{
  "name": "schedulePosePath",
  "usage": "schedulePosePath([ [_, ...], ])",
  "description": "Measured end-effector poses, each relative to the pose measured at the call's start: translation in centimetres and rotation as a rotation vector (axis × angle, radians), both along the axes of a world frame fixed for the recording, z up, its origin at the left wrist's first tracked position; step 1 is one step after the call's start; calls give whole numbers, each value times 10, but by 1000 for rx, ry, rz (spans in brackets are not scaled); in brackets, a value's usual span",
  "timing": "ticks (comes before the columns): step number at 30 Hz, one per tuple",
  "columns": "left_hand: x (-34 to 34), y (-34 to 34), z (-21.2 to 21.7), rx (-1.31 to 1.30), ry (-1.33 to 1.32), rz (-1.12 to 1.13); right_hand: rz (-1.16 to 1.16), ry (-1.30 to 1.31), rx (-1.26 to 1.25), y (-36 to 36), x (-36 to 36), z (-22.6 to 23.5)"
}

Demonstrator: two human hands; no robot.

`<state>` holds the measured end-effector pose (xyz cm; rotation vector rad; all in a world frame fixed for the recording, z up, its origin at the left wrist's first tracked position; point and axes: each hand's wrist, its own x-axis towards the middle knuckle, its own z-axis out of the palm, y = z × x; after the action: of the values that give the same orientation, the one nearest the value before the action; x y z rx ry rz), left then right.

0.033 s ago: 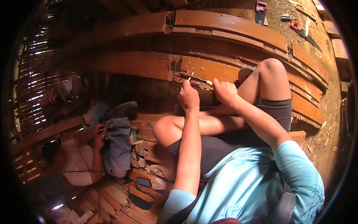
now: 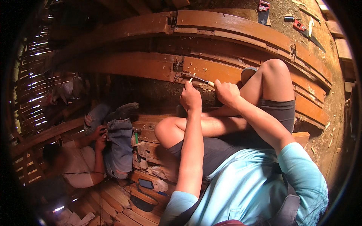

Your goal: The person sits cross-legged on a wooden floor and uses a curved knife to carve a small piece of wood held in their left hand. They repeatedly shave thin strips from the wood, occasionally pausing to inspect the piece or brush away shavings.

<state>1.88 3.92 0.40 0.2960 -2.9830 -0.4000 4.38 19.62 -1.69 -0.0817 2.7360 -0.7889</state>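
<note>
My right hand point(image 2: 226, 93) is closed round the pale handle of a knife point(image 2: 201, 79), whose thin blade points left over the boards. Pinched in my left hand point(image 2: 190, 100) is a small pale wooden stick point(image 2: 190, 80). The blade lies across the stick's upper end, though I cannot tell how firmly it touches. Just beyond both hands is a varnished wooden plank point(image 2: 222, 70) with several pale shavings point(image 2: 194, 69) on it. The handle's end is hidden in my right fist.
Another long plank point(image 2: 230, 24) runs farther off. Two red-handled saws, one upright point(image 2: 263, 17) and one slanting point(image 2: 307, 32), lie at the far right. A co-worker's legs in jeans point(image 2: 120, 145) are at the left. A phone point(image 2: 146, 183) rests on boards near my left elbow.
</note>
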Motion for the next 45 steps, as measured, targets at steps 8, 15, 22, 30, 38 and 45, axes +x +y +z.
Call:
schedulePosePath([
  [8,0,10,12,270,143,-99,-27,-16,24,0,-2,3],
  [15,-1,-9,-8,305,42,-120,202,461,-466,-9,-4,61],
  [22,-3,-1,-4,148,168,-91,42,29,-13,-1,-7,-2],
  [30,1,-9,-9,234,94,-119,165,363,-298,-7,-14,44],
  [38,-3,0,-3,101,101,-62,160,143,-33,-1,-15,22],
  [45,-5,5,-4,151,167,-68,16,66,-19,3,-12,3],
])
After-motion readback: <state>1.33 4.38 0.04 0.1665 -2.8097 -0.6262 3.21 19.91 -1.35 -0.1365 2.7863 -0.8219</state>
